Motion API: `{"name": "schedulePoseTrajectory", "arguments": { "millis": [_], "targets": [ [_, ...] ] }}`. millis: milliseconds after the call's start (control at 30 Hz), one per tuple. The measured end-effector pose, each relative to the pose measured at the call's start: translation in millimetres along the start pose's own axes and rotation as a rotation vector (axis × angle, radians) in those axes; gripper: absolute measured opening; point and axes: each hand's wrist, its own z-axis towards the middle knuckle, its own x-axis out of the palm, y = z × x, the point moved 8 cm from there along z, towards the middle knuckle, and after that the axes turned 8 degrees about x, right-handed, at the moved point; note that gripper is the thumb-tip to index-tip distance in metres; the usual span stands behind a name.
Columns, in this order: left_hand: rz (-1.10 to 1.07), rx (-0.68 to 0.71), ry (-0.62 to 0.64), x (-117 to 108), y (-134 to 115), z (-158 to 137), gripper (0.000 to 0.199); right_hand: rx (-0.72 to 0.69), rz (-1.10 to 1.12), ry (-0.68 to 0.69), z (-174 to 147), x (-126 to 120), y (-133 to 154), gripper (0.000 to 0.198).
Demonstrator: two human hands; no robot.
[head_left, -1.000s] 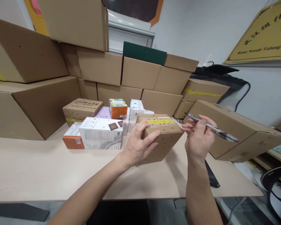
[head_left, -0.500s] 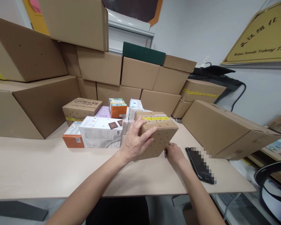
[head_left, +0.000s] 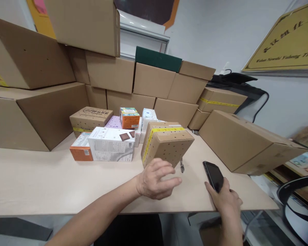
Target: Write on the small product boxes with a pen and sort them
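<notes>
A small cardboard box point(head_left: 173, 147) with yellow tape stands tilted on the table. My left hand point(head_left: 159, 179) hovers just in front of it, fingers loosely bent and apart, holding nothing. On the right, my right hand point(head_left: 226, 198) is around the lower end of a black phone point(head_left: 213, 172), thumb along its left side and fingers on its right. The palm hides the phone's near end. Beside the taped box lies a small slim dark object point(head_left: 182, 166); its kind is unclear.
Left of the taped box sit a white carton point(head_left: 111, 145), orange box point(head_left: 81, 148), another orange box point(head_left: 129, 118) and a printed cardboard box point(head_left: 91, 118). Large cartons point(head_left: 110, 73) are stacked behind. A big carton point(head_left: 251, 141) stands right. The table's front edge point(head_left: 105, 214) runs below.
My left hand has come off the taped box and moved down toward me. My right hand has left the small dark object and moved right onto the phone.
</notes>
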Motion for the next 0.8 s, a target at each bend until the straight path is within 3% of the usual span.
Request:
{"name": "schedulePoseTrajectory", "arguments": {
  "millis": [133,267,400,500,600,667,800],
  "targets": [
    [-0.144,0.084,0.127,27,-20,-6,0.027,0.012,0.057,-0.098,-3,-9,5,0.088],
    [-0.162,0.029,0.257,48,-25,-11,0.024,-0.066,0.161,-0.152,-13,-14,13,0.086],
    [-0.210,-0.190,0.359,64,-20,-15,0.022,-0.179,0.299,-0.204,-31,-19,23,0.086],
    [-0.412,-0.511,0.339,75,-13,-15,0.022,-0.269,0.481,-0.261,-54,-39,28,0.088],
    [-0.673,-0.976,0.213,86,-8,-19,0.023,-0.360,0.658,-0.344,-90,-77,29,0.089],
    [-0.872,-1.217,0.007,90,-11,-16,0.028,-0.428,0.729,-0.407,-118,-105,30,0.084],
    [-1.181,-1.333,-0.535,88,-21,1,0.039,-0.601,0.777,-0.525,-172,-147,39,0.076]
  ]
}}
